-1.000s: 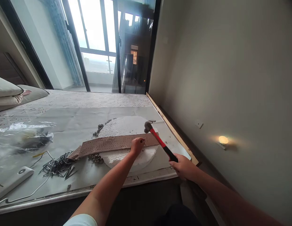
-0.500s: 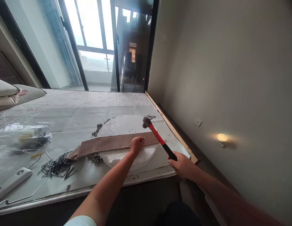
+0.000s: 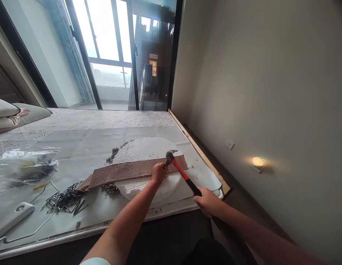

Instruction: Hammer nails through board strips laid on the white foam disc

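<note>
My right hand (image 3: 208,201) is wrapped around the black grip of a claw hammer (image 3: 180,168) with a red shaft. Its metal head is right beside the fingertips of my left hand (image 3: 159,173), over the brown board. The left fingers are pinched on a nail, mostly hidden by them and the hammer head. Beneath them lies a long brown board (image 3: 121,171) dotted with small holes. It rests across a round white foam slab (image 3: 145,147). A pile of loose nails (image 3: 64,198) lies by the board's left end.
Grey crumbs (image 3: 112,155) are scattered beside the foam. A clear plastic bag (image 3: 30,165) and a white power strip (image 3: 15,217) with its cord occupy the left. A wooden edge strip (image 3: 198,147) runs along the right, near the wall with a lit lamp (image 3: 257,162).
The hammer head has come down toward the left fingertips, and my right hand has shifted slightly left and down. My left hand stays pinched over the board. The view has tilted slightly.
</note>
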Demonstrator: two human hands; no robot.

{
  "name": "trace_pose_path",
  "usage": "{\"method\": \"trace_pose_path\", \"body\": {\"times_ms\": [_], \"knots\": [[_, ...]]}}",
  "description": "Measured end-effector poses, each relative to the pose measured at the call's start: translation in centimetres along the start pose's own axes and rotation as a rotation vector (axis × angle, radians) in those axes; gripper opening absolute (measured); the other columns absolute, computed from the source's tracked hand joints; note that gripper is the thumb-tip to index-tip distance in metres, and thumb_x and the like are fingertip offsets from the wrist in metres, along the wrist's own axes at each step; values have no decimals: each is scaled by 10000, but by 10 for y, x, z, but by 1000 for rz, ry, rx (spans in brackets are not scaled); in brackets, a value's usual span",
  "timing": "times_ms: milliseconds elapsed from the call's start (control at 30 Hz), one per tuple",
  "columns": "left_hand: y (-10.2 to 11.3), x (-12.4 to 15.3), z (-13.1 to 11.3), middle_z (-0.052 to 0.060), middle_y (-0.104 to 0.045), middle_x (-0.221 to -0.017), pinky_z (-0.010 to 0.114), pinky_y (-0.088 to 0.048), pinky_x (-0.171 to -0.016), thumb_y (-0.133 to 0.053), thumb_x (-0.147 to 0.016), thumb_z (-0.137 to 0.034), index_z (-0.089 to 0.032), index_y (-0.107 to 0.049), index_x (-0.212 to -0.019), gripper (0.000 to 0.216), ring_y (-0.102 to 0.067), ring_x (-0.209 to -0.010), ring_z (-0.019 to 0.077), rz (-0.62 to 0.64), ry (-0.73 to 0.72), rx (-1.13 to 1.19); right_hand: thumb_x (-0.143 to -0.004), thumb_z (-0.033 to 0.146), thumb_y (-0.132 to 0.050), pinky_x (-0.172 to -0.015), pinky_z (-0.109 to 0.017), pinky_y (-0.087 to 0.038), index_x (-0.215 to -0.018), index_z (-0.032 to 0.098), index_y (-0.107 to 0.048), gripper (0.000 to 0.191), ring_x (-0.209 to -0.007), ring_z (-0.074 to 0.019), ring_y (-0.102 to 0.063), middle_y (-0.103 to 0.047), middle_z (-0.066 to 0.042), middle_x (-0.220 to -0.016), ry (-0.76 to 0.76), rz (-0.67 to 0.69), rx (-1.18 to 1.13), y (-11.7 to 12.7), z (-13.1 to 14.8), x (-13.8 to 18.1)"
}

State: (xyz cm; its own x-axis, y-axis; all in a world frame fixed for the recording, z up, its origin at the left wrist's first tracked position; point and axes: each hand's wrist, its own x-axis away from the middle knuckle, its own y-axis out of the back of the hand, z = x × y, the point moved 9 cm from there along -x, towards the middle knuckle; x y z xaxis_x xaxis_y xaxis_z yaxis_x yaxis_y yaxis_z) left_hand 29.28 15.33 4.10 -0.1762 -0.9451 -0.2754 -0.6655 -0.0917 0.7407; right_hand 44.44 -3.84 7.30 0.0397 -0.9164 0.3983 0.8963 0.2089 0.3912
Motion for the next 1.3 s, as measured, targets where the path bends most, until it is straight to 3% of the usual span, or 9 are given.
{"method": "trace_pose_path", "body": {"times_ms": [200, 367, 500, 700, 867, 1033, 1233, 1300], "knots": [[0, 1, -4, 46, -690, -755, 243, -376, -644, -546, -771, -241, -183, -719, -801, 184, -580, -686, 148, 1, -27, 28, -777, 205, -449, -374, -189, -277, -794, 186, -476, 38, -319, -61, -339, -373, 95, -424, 115, -143, 94, 17, 20, 9], [0, 0, 0, 57, -694, -786, 243, -379, -657, -545, -771, -242, -179, -717, -782, 183, -595, -731, 160, 2, -13, -5, -788, 193, -398, -322, -206, -246, -790, 194, -441, 43, -271, -86, -324, -319, 107, -395, -1, -17, 24, 1, 1, 3], [-1, 1, -2, 53, -701, -825, 243, -395, -673, -548, -767, -229, -187, -716, -811, 179, -603, -762, 162, 7, -47, 43, -814, 241, -425, -353, -204, -268, -825, 187, -459, 65, -284, -75, -335, -362, 102, -409, 113, -74, 45, 11, 18, 11], [-2, 0, -2, 58, -692, -795, 258, -396, -686, -533, -777, -240, -180, -716, -781, 192, -599, -758, 171, 22, -30, -13, -768, 155, -421, -371, -212, -262, -771, 177, -460, 44, -308, -78, -346, -341, 97, -424, 22, -49, 76, 5, 6, 6], [-2, 1, -4, 56, -695, -814, 254, -397, -700, -552, -760, -209, -179, -713, -819, 174, -597, -768, 167, 11, -42, -4, -794, 209, -432, -377, -194, -278, -781, 192, -443, 24, -322, -65, -331, -342, 100, -430, 125, -121, 43, 14, 18, 9], [-4, 1, -2, 56, -680, -794, 247, -387, -678, -543, -745, -187, -179, -711, -761, 168, -591, -763, 165, 32, -37, -55, -779, 204, -415, -309, -199, -238, -778, 213, -395, 23, -264, -73, -287, -286, 118, -406, -35, -5, -47, -2, -10, -4], [-7, -1, 1, 52, -685, -808, 251, -393, -707, -539, -756, -203, -189, -712, -773, 174, -590, -795, 171, 17, -74, -55, -792, 234, -423, -326, -193, -248, -789, 209, -417, 26, -270, -65, -292, -296, 119, -410, 112, -95, -34, 9, -4, -6], [-7, -1, 1, 56, -684, -803, 257, -394, -707, -536, -758, -203, -185, -711, -759, 177, -591, -796, 176, 17, -78, -59, -780, 216, -425, -334, -200, -245, -782, 204, -425, 12, -274, -77, -318, -303, 115, -398, 74, -78, 20, 7, -5, -5]]}}
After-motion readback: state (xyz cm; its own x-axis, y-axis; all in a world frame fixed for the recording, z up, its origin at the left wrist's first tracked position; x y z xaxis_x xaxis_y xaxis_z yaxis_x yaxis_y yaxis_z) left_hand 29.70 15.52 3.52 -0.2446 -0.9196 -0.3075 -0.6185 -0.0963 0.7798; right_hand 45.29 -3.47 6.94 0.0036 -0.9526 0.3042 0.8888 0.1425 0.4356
